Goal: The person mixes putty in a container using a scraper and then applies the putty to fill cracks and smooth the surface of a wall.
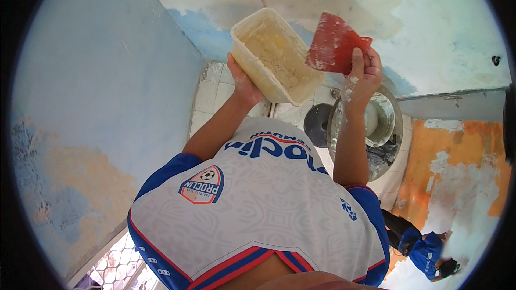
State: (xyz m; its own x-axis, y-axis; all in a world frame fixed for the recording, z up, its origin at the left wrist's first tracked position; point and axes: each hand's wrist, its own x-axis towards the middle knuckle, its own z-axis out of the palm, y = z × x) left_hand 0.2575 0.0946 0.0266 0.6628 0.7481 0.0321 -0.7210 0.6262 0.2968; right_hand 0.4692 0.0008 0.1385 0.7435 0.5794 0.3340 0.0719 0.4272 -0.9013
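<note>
Here, a person's left hand (247,85) supports a pale, rectangular plastic tub (255,70) with rounded corners, fingers curled against its left side; lumpy cream paste (271,45) lies inside. Right of the tub, the right hand (365,72) grips a flat red scraper (333,45), smeared white, between thumb and fingers; I cannot tell whether scraper and tub touch. Nearer the body than the tub, the white shirt (279,196) carries bold blue lettering (258,148) and a shield-shaped badge (203,185) showing a football. Left of the tub stands a patchy blue wall (113,64); below it, rightward, sits a round, crusted grey basin (396,121).
</note>
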